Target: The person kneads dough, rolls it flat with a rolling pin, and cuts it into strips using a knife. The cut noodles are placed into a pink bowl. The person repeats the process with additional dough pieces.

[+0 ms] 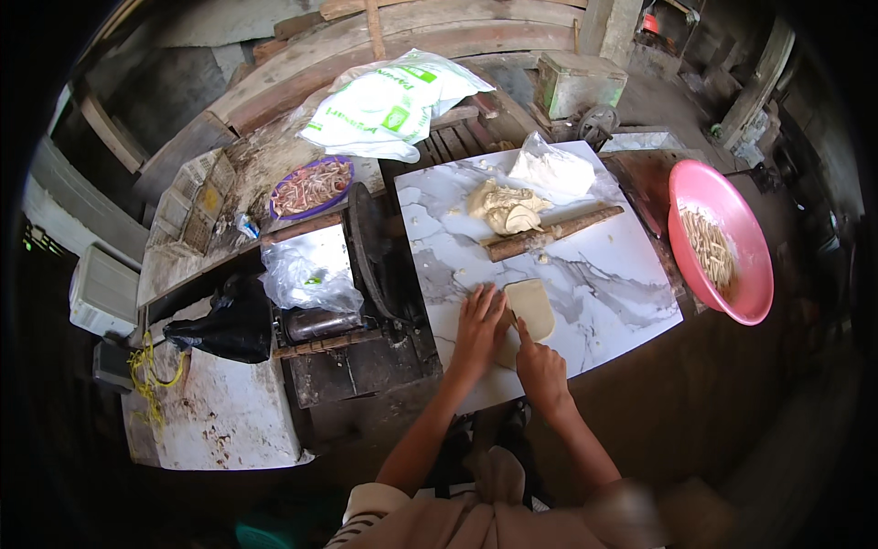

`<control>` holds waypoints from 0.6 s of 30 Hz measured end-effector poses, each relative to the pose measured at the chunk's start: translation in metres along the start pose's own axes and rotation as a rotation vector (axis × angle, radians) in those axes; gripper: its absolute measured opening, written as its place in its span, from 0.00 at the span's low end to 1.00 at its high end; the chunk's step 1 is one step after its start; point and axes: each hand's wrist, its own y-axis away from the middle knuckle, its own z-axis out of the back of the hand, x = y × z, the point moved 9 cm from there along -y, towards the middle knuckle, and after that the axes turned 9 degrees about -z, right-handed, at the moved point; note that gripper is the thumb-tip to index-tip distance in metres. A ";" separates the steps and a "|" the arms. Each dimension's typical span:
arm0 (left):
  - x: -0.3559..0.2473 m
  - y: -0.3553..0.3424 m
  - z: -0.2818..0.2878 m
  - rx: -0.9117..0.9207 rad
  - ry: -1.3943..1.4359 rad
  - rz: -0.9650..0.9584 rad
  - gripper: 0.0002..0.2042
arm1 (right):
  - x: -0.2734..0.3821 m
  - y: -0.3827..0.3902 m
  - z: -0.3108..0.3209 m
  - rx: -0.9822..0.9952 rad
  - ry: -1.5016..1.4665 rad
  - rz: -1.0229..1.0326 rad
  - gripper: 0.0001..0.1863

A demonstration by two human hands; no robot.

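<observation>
A flat sheet of pale dough point(530, 306) lies near the front edge of the marble-patterned board point(585, 316). My left hand point(477, 328) rests at its left side, fingers stretched forward and lying flat. Just right of it, my right hand point(541, 368) is closed on what looks like a knife, index finger extended over it. Only a thin dark bit of the knife point(515, 319) shows at the fingertip, on the dough; the handle is hidden in my palm. Farther back lie a wooden rolling pin point(558, 232), a lump of dough point(505, 207) and a plastic bag of white flour point(552, 172).
A pink basin point(722, 183) with cut dough strips stands to the right. On the left are a purple-rimmed bowl point(313, 188) of reddish strips, a dark wheel point(368, 256), a clear plastic bag point(311, 276) and a black bag point(229, 325). A large white-green sack point(391, 105) lies behind.
</observation>
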 end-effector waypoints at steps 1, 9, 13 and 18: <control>0.000 0.000 0.000 0.009 -0.012 0.000 0.26 | 0.000 0.004 0.001 0.005 -0.001 -0.001 0.29; -0.003 0.000 -0.002 0.030 -0.023 0.011 0.26 | -0.017 0.042 0.001 0.039 0.006 -0.027 0.29; -0.001 0.003 0.000 -0.011 -0.012 0.033 0.27 | -0.032 0.044 0.027 0.011 -0.074 -0.015 0.28; -0.007 -0.002 0.003 -0.098 -0.019 0.119 0.26 | -0.098 -0.014 0.069 -0.302 -0.236 -0.026 0.18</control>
